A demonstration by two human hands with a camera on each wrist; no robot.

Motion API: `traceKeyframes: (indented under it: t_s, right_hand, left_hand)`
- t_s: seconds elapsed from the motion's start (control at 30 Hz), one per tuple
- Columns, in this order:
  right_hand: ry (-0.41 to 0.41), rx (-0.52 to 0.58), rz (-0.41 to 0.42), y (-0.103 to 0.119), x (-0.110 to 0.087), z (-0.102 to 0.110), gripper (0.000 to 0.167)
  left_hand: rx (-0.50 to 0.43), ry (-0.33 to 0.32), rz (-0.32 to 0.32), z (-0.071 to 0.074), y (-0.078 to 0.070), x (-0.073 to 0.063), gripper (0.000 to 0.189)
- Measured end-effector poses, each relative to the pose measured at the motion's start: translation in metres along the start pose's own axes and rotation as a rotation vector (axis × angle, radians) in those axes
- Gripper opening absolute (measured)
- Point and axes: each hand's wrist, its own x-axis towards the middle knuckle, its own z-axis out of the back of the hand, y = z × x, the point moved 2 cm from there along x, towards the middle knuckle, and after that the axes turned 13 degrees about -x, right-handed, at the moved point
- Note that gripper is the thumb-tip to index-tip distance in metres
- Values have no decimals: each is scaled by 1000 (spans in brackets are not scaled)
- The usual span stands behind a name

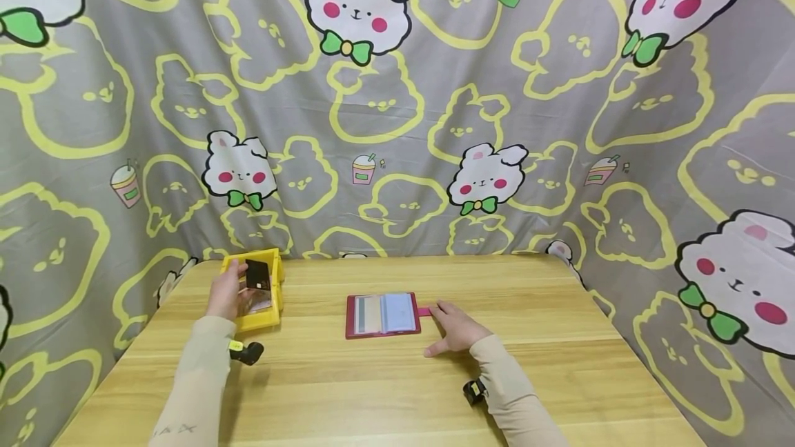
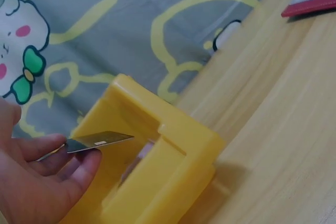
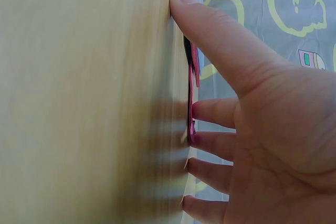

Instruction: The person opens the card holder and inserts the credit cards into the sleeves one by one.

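A dark, chip-bearing card is pinched between the thumb and fingers of my left hand. Hand and card are over the yellow plastic bin at the left; the left wrist view shows the card tilted nearly edge-on above the bin's opening. A red card holder lies spread open mid-table, with clear sleeves inside. Its pink strap points right, toward my right hand. That hand's fingers are spread, with fingertips on the strap and on the tabletop beside it, as the right wrist view shows.
Inside the bin lies a pale, partly hidden item. The wooden table ends at a grey curtain with rabbit prints, hanging along the back and both sides. A small black camera sticks out from the left wrist.
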Motion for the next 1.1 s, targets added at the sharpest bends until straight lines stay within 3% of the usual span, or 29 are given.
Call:
traceKeyframes:
  t_s: [0.27, 0.43, 1.1]
  right_hand:
    - [-4, 1, 3, 2, -3, 2, 100]
    - [-8, -1, 4, 3, -4, 3, 100]
    - [-2, 2, -1, 4, -4, 3, 100]
  left_hand:
    - [22, 12, -32, 1, -8, -11, 77]
    - [-17, 13, -40, 2, -11, -18, 78]
    - [-335, 13, -29, -11, -9, -39, 71]
